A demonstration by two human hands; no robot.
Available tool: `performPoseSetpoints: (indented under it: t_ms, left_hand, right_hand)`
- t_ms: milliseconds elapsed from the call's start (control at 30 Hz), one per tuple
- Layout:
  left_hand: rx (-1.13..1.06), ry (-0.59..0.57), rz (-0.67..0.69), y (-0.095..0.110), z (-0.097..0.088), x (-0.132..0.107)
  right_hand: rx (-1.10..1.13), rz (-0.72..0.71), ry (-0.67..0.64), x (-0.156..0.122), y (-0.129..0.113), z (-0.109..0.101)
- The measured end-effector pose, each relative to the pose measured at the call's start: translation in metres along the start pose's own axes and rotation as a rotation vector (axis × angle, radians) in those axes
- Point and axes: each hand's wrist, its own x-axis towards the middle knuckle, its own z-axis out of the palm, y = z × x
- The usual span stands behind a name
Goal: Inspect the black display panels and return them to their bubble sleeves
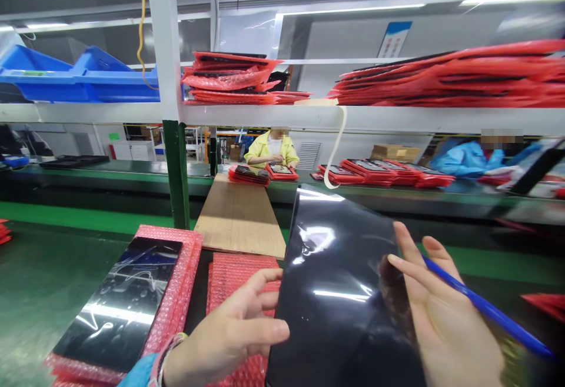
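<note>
A glossy black panel (335, 281) is held up in front of me between both hands. My left hand (233, 331) grips its left edge, thumb on the front face and fingers curled behind. My right hand (441, 316) rests against the right side with fingers stretched along the surface, and a blue pen (485, 310) lies between its fingers. Below the panel lies a sheet of red bubble wrap (233, 275) on the bench.
Another black panel (123, 299) lies on red bubble wrap at my left. A wooden board (241, 216) bridges to the far green bench, where two people sit among red-wrapped panels (379, 170). The shelf above holds red stacks (463, 75) and blue bins (79, 75).
</note>
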Motion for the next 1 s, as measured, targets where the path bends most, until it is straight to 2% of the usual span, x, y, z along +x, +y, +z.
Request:
performPoseSetpoints:
  t_ms: [133, 200, 300, 400, 500, 567, 667, 833, 1000]
  left_hand:
    - [0.198, 0.013, 0.114, -0.005, -0.001, 0.004]
    - [0.240, 0.083, 0.156, -0.008, -0.003, 0.004]
    - [0.166, 0.218, 0.150, -0.014, -0.012, -0.004]
    - [0.089, 0.420, 0.033, -0.024, -0.029, -0.017]
    - [0.122, 0.589, -0.036, -0.038, -0.051, -0.028]
    - [0.195, 0.650, -0.069, -0.049, -0.064, -0.031]
    - [0.309, 0.686, -0.109, -0.063, -0.079, -0.032]
    - [0.554, 0.764, -0.118, -0.064, -0.090, -0.027]
    - [0.822, 0.928, -0.109, -0.064, -0.098, -0.028]
  right_hand:
    - [0.037, 0.106, 0.011, -0.009, -0.002, 0.021]
    - [0.009, 0.080, -0.032, -0.009, 0.006, 0.030]
    - [-0.066, 0.015, -0.153, -0.004, 0.030, 0.033]
    - [-0.203, -0.101, -0.248, 0.005, 0.059, 0.017]
    - [-0.420, -0.279, -0.257, 0.015, 0.084, -0.015]
    - [-0.576, -0.395, -0.296, 0.019, 0.098, -0.037]
    - [-0.732, -0.547, -0.461, 0.015, 0.114, -0.058]
    - [-0.879, -0.807, -0.776, 0.002, 0.135, -0.062]
    - [-0.995, -1.024, -0.902, -0.005, 0.146, -0.057]
